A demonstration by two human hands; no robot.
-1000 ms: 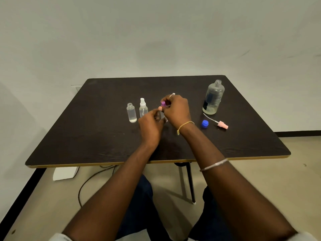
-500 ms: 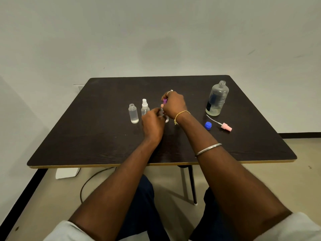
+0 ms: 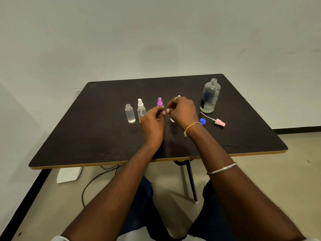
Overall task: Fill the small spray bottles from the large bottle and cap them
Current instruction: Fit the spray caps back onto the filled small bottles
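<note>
HEAD VIEW: A single wide-angle camera worn on the person's head looked forward and down at the dark table (image 3: 104, 136) from above and just behind its near edge. The table sat in the middle of the frame with all four edges in view, and a pale wall (image 3: 156, 32) beyond its far edge filled the upper part. Both forearms rose from the bottom of the frame, close to the lens, to the left hand (image 3: 152, 122) and right hand (image 3: 184, 113) over the table's middle. Below the near edge showed the floor (image 3: 260, 180) and a table leg (image 3: 191, 180).
</note>
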